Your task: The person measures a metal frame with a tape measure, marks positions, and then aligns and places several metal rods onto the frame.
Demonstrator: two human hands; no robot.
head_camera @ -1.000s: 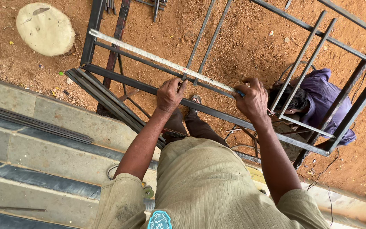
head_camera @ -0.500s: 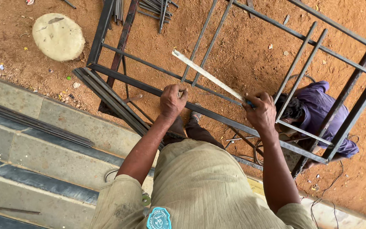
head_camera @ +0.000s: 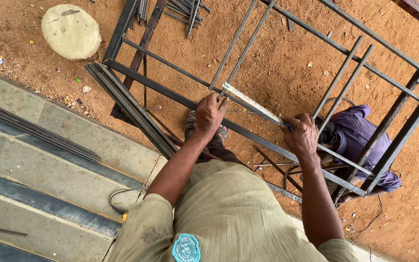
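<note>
I look down on bare reddish-brown dirt (head_camera: 277,63) in flat daylight, scattered with pebbles and dry leaves. A pale round stone slab (head_camera: 71,30) lies at the upper left. Grey concrete steps (head_camera: 49,160) run along the left, with dark rods (head_camera: 35,131) lying on one. A thin cable (head_camera: 122,194) loops at their edge.

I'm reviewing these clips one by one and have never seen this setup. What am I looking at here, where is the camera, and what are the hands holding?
The camera sits on a person's head and looks down at their own arms. The left hand and the right hand each grip one end of a pale metal strip, held across a dark metal frame lying on red dirt. A bundle of rods leans by the concrete step. A round stone lies further off. Another person in purple crouches beneath the frame.
</note>
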